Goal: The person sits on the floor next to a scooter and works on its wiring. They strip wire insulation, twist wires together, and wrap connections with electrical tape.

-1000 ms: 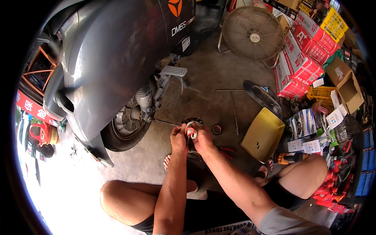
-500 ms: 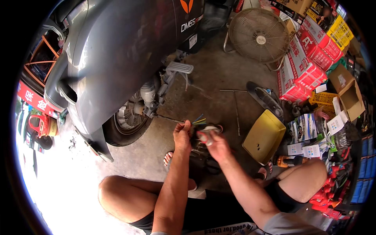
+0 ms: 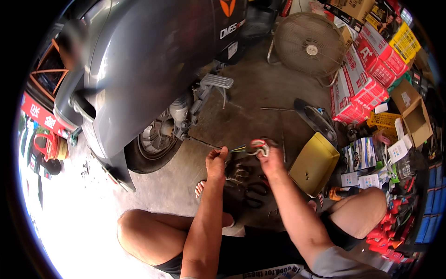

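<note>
My left hand (image 3: 216, 162) is closed, its fingertips pinching a dark cable (image 3: 203, 142) that runs out from the scooter's rear wheel (image 3: 151, 142). Thin blue, yellow and green wires (image 3: 239, 149) fan out of the cable end, to the right of the pinch. Closed around a crumpled red, white and grey cloth (image 3: 258, 148), my right hand (image 3: 272, 160) is at the tips of these wires. Whether the cloth wraps them is hidden. Below the hands, a dark, glove-like bundle (image 3: 239, 173) and a black-handled tool (image 3: 254, 195) lie on the floor.
The grey scooter body (image 3: 153, 56) fills the upper left, its footrest (image 3: 217, 81) jutting out. A yellow tray (image 3: 315, 162) with small parts is at right, near a T-handle wrench (image 3: 283, 139). Beyond are a fan (image 3: 311, 44) and stacked red-white boxes (image 3: 357, 88). Another person (image 3: 72, 44) appears upper left.
My right hand has moved right and slightly up with the cloth, along the wires toward their tips. The left hand keeps its pinch on the cable. A person has appeared at upper left.
</note>
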Tool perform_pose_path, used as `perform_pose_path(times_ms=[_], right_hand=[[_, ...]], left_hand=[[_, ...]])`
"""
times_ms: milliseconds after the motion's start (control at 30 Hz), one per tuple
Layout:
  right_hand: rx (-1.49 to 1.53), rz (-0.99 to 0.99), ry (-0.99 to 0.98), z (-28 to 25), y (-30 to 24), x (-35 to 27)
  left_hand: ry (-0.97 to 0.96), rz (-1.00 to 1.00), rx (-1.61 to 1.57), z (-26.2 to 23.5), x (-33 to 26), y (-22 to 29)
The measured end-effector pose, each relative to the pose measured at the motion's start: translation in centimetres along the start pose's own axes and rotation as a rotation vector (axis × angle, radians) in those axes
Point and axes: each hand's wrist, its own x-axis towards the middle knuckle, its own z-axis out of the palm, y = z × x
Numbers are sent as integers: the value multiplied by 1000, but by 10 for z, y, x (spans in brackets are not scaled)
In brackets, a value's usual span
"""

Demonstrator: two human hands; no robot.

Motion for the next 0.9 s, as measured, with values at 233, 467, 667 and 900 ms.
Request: perform_pose_path(times_ms=[233, 467, 667, 900], right_hand=[[-1520, -448, -445, 96, -52, -25], [-2318, -471, -703, 114, 8, -29], [-2068, -223, -606, 86, -25, -25], [-1729, 33, -376, 16, -73, -13]], left_hand=[[5, 3, 89, -8, 1, 1], [-63, -56, 32, -16, 5, 2], [-71, -7, 98, -20, 7, 1], [-89, -72, 22, -8, 2, 9]])
